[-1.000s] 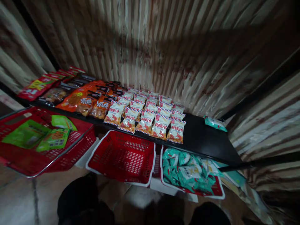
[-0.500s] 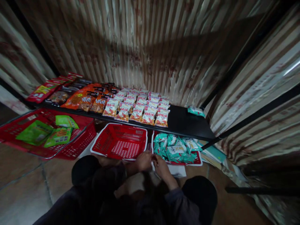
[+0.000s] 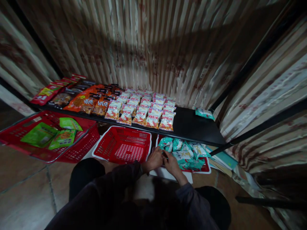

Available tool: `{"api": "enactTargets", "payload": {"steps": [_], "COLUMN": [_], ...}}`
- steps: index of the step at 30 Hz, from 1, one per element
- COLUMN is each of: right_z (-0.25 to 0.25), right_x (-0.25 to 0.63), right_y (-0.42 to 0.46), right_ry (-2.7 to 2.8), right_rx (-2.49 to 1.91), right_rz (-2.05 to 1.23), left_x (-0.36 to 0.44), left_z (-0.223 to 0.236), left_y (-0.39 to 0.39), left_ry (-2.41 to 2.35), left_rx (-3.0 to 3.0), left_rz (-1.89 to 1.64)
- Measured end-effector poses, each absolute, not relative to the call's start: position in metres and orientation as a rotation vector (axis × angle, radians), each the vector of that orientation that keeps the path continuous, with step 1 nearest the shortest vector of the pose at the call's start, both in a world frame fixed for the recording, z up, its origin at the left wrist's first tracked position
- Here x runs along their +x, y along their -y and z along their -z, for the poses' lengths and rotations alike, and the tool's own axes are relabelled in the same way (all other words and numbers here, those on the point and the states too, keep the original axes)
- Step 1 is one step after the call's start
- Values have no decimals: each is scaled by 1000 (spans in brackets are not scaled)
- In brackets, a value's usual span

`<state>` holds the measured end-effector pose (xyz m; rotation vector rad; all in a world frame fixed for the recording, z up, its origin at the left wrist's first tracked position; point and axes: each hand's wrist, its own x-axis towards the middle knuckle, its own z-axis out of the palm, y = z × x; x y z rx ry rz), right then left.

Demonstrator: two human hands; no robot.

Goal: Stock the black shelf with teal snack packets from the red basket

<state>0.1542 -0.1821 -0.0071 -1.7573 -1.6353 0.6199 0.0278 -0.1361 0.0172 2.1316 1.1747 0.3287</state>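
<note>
My left hand [image 3: 154, 159] is closed at the left edge of a red basket with a white rim [image 3: 208, 169], which holds many teal-and-white snack bags [image 3: 183, 155]. My right hand [image 3: 171, 164] meets it there with curled fingers, close against the bags. Whatever lies between the fingertips is dark and too small to make out. One teal snack bag [image 3: 204, 113] rests alone at the right end of the black shelf [image 3: 189, 126]. Rows of white-and-orange snack bags [image 3: 141, 115] stand on the shelf's middle.
Left of my hands is a red basket [image 3: 130, 152] with nothing seen inside. A larger red basket [image 3: 83, 143] at far left holds green packets [image 3: 62, 139]. Orange bags [image 3: 87, 100] and red packets [image 3: 46, 93] fill the shelf's left end. A black post [image 3: 254, 123] slants at right.
Both hands have moved up and right, from between the two white-rimmed baskets to the left part of the one with teal bags. The view has shifted slightly.
</note>
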Motion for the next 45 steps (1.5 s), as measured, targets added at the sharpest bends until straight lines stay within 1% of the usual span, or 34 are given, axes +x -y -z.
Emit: {"api": "enactTargets", "payload": {"steps": [6, 10, 12, 16, 20, 27, 33, 38, 42, 45], "right_z": [12, 33, 47, 72, 79, 67, 54, 42, 24, 3], "right_x": [170, 187, 195, 200, 193, 204, 213, 212, 208, 206], "right_y": [140, 118, 112, 106, 101, 101, 111, 118, 124, 127], "right_ry": [1638, 1486, 1461, 1242, 968, 901, 865, 843, 837, 847], "right_rx": [-1813, -1828, -1784, -1755, -1780, -1662, -1622, -1532, -1465, -1438], "right_rz": [-593, -463, -464, -478, -490, -657, -751, -826, -907, -967], "left_x": [53, 71, 78, 87, 95, 103, 95, 83, 73, 65], "left_z": [-2, 8, 11, 11, 10, 25, 23, 25, 24, 16], "left_y": [93, 73, 64, 57, 55, 51, 65, 71, 75, 78], "left_ry": [-1283, -1341, -1333, -1306, -1370, -1412, -1274, -1157, -1087, -1031], "left_rx": [2060, 2066, 2066, 2064, 2078, 2105, 2231, 2214, 2245, 2255], "left_rz": [-323, -349, -328, -257, -283, -278, -468, -625, -657, -708]}}
